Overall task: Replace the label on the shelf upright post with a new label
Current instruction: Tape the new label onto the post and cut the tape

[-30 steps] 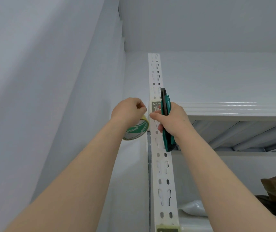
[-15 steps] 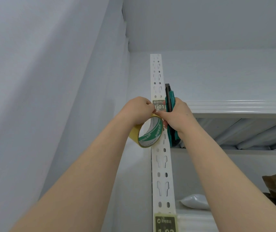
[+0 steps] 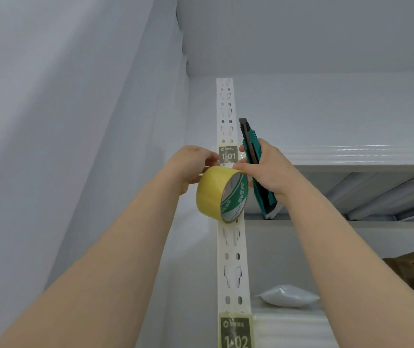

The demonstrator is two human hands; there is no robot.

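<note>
Pinches with curled left fingers (image 3: 210, 160) at the left edge of the label (image 3: 228, 154) marked 1-01, high on the white post (image 3: 231, 247). Holds the yellow roll of tape (image 3: 213, 193) in the left hand (image 3: 190, 165), just under the label. Grips a green box cutter (image 3: 252, 149) upright in the right hand (image 3: 267, 172) and presses that thumb under the label. Lower label (image 3: 236, 332) on the same post, and to its right a white bag (image 3: 287, 296).

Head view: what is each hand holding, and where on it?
Right hand grips the green utility knife around its mid-handle, blade end up. Left hand holds the yellow tape roll at its upper rim; finger placement hidden.
</note>
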